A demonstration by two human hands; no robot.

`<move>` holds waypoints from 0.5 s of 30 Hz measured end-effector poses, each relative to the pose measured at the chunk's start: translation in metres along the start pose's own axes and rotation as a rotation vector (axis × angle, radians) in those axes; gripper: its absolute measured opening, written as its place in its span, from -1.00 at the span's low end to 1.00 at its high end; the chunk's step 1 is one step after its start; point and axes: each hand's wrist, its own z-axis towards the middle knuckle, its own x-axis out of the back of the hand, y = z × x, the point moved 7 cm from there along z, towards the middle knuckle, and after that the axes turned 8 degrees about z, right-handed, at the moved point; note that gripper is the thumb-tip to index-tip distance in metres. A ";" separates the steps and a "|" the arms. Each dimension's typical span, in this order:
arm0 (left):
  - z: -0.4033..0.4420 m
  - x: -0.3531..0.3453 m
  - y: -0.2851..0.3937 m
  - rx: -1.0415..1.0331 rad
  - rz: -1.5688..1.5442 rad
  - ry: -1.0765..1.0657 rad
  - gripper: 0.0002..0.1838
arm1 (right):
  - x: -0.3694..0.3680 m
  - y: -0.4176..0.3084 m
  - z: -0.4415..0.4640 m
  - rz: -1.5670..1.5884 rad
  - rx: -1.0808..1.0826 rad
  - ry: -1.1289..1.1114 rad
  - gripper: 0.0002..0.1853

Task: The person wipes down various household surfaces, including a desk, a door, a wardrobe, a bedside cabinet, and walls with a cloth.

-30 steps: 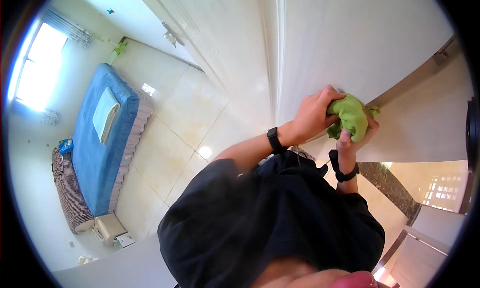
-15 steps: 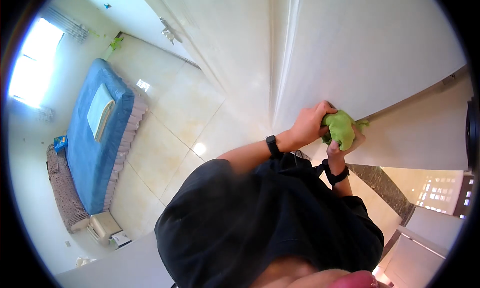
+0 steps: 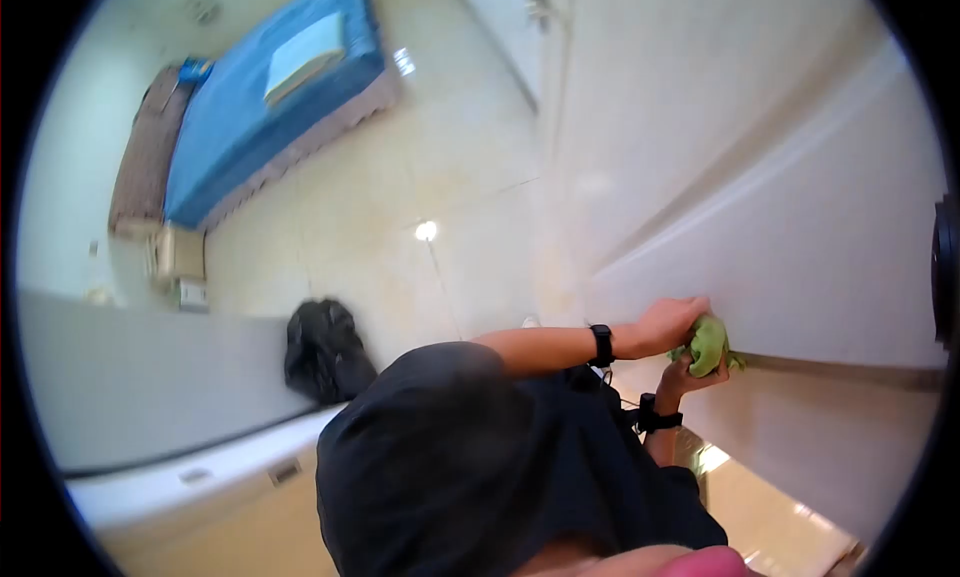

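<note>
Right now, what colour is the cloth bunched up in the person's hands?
Green. The cloth shows best in the head view, the only one here.

The crumpled soft green cloth is seen as matt and wrinkled. A glossy, smooth finish is shown by the pale tiled floor, while a slick, creased, plastic-like surface is presented by the black bag.

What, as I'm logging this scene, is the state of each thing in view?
Green cloth: bunched between the hands
Left hand: curled onto the cloth
Right hand: curled onto the cloth
Bed: covered in blue
Pale bedding: folded, on the bed
Black bag: crumpled
Wristbands: fastened
</note>
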 end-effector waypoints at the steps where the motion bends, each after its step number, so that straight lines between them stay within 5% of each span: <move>1: -0.008 -0.003 -0.008 0.043 -0.008 0.024 -0.66 | 0.001 -0.003 -0.003 -0.083 -0.019 -0.054 -0.33; 4: -0.056 -0.002 -0.033 0.184 0.005 0.108 -0.68 | -0.014 -0.020 -0.031 0.086 -0.395 -0.207 -0.44; 8: -0.119 0.028 -0.042 0.346 0.006 0.290 -0.67 | -0.037 -0.050 -0.053 0.126 -0.310 -0.573 -0.47; 12: -0.153 0.069 0.006 0.521 0.028 0.565 -0.59 | -0.070 -0.091 -0.016 0.237 -0.367 -0.941 -0.51; 15: -0.222 0.133 0.089 0.559 0.063 0.794 -0.56 | -0.101 -0.187 -0.011 0.381 -0.233 -1.167 -0.52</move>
